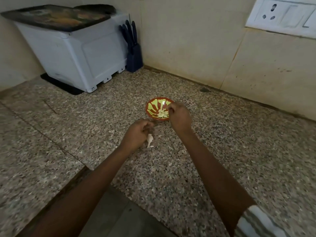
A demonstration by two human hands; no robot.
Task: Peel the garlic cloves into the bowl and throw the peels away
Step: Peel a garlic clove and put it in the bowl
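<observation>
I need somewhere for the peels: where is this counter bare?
Bare counter lies between the bowl and the right-hand wall, and between the white box and the left hand. It is crowded at the bowl: the right hand above it, the garlic piece beside.

Hidden grips, cropped edge.
Right hand (pixel 179 117) covers bowl's (pixel 153 106) right rim; left hand's (pixel 136 132) curled fingers hide their contents (garlic scrap (pixel 150 140) shows just below); wall socket (pixel 282 14) cropped.

You see a glossy glazed bowl (pixel 153 104) on a speckled stone counter (pixel 222 142); matt plastic box (pixel 77 57) at ten o'clock; dry, papery garlic (pixel 150 139).
</observation>
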